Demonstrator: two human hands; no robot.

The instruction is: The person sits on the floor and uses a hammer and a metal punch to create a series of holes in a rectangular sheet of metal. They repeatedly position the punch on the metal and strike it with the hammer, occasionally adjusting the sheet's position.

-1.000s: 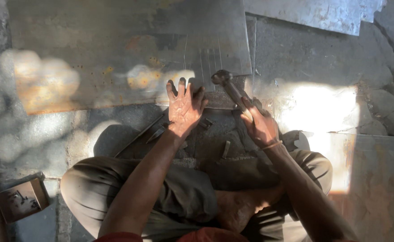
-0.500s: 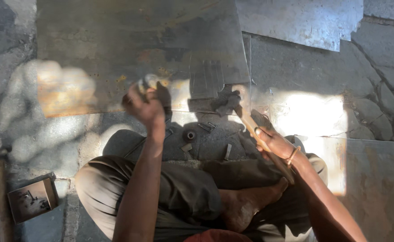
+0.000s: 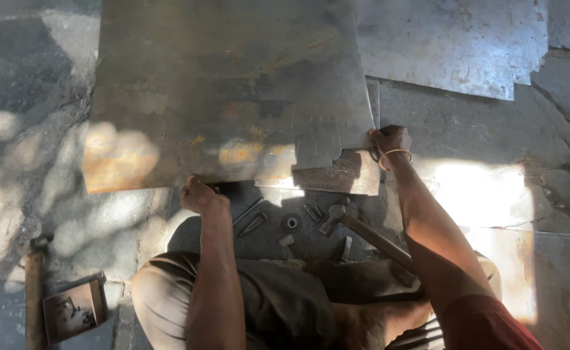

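Both hands are gripping a big rusty metal sheet [image 3: 227, 91] lying on the cracked stone floor [image 3: 544, 168]: left hand [image 3: 201, 194] curling closed under its near edge, right hand [image 3: 390, 139] pinching its right corner. A hammer [image 3: 363, 230] and small chisels [image 3: 252, 220] are lying just behind the fingers, sunlight dappling everything.
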